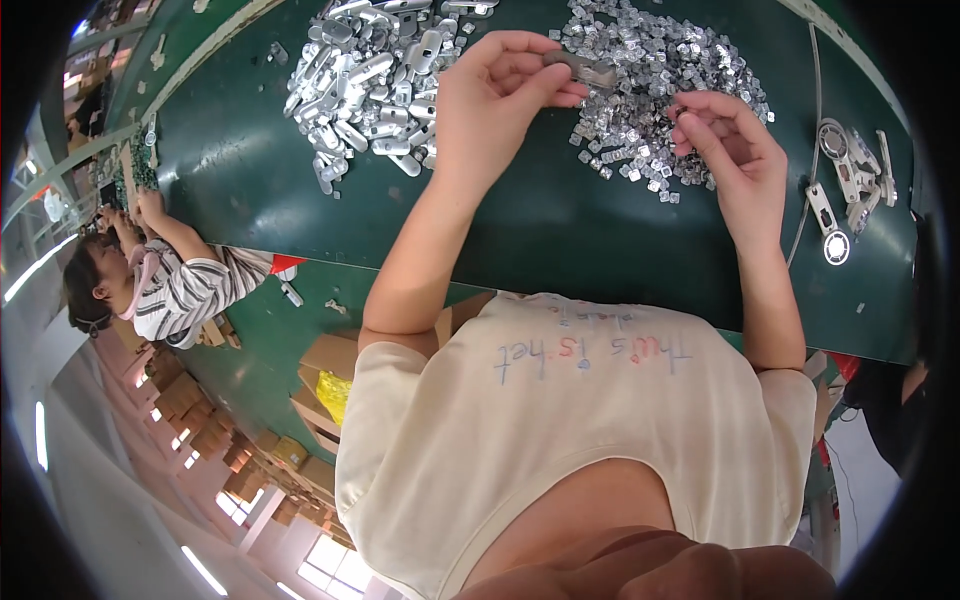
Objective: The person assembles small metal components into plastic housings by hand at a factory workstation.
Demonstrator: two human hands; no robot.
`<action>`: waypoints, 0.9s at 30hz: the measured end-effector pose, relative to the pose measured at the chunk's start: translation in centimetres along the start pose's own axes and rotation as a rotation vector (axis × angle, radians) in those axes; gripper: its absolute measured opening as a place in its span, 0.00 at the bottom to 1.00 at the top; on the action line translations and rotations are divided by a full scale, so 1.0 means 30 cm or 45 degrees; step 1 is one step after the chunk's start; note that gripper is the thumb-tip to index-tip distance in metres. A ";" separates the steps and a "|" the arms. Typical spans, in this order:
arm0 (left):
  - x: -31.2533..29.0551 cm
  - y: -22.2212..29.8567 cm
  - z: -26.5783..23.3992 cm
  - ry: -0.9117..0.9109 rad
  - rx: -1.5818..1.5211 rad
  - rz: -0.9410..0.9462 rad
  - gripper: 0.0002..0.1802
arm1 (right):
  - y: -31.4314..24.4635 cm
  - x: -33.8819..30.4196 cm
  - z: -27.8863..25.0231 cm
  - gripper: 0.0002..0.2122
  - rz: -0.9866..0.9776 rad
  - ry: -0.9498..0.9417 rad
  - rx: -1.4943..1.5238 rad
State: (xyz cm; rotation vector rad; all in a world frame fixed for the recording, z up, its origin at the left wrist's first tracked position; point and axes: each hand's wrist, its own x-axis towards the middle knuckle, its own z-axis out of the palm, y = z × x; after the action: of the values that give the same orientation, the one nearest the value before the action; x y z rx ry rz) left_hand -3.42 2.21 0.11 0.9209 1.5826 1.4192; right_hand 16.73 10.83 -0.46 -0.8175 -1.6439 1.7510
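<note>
My left hand (492, 108) is closed in a pinch on a long, flat grey metal piece (596, 74), whose free end points right over a heap of small shiny square pieces (640, 40). Just right of that heap's middle, my right hand (742, 165) has thumb and forefinger pressed together. Whatever sits between those fingertips is too small to make out. To the left of my left hand lies a pile of silver elongated covers (375, 85) with rounded ends.
Several flat metal parts with round ends (850, 175) lie at the right of the green table (260, 190), beyond a thin cable (817, 110). At far left another person (180, 270) in a striped top works at the table. Cardboard boxes (325, 370) stand below.
</note>
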 end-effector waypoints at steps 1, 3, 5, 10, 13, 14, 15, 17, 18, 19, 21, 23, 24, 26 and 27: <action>-0.014 0.016 0.016 0.004 -0.188 -0.043 0.11 | -0.006 -0.001 0.003 0.07 0.034 -0.009 0.058; -0.046 0.039 0.044 -0.001 -0.389 -0.073 0.11 | -0.026 -0.007 0.011 0.07 0.018 0.025 0.101; -0.048 0.012 0.062 0.095 -0.018 0.228 0.10 | -0.034 -0.010 0.004 0.07 0.003 0.066 0.138; -0.019 -0.055 0.046 -0.037 1.232 1.064 0.14 | -0.030 -0.002 -0.016 0.08 -0.063 0.075 0.121; -0.029 -0.057 0.044 0.108 1.152 0.992 0.12 | -0.023 -0.004 -0.010 0.08 -0.077 0.133 0.090; -0.033 -0.049 0.048 0.104 1.153 0.990 0.12 | -0.023 -0.004 -0.008 0.07 -0.089 0.147 0.071; -0.035 -0.036 0.055 0.180 0.956 0.860 0.11 | -0.024 -0.006 -0.005 0.07 -0.086 0.150 0.072; -0.054 -0.019 0.078 0.210 0.227 0.415 0.10 | -0.034 -0.012 0.001 0.07 -0.095 0.115 0.078; -0.066 0.003 0.085 0.211 0.223 0.410 0.10 | -0.042 -0.017 0.003 0.07 -0.090 0.114 0.075; -0.075 0.037 0.091 0.104 -0.063 0.252 0.10 | -0.053 -0.023 0.007 0.07 -0.089 0.082 0.076; -0.093 0.081 0.113 0.017 -0.397 0.079 0.12 | -0.066 -0.028 0.009 0.07 -0.078 0.055 0.069; -0.106 0.095 0.122 -0.001 -0.342 0.113 0.12 | -0.078 -0.028 0.004 0.07 -0.258 -0.007 0.077; -0.109 0.100 0.125 -0.016 -0.279 0.154 0.11 | -0.083 -0.029 -0.006 0.07 -0.253 0.000 0.070; -0.110 0.096 0.135 -0.042 -0.258 0.174 0.11 | -0.089 -0.032 -0.027 0.10 -0.329 -0.120 0.007; -0.110 0.085 0.143 -0.006 -0.134 0.255 0.11 | -0.098 -0.035 -0.017 0.10 -0.329 -0.118 0.007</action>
State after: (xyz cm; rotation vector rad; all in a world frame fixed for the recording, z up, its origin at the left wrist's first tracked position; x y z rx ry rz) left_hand 1.87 1.25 2.73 1.0422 1.4288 1.6213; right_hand 17.83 10.50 2.49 -0.5021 -1.7190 1.6310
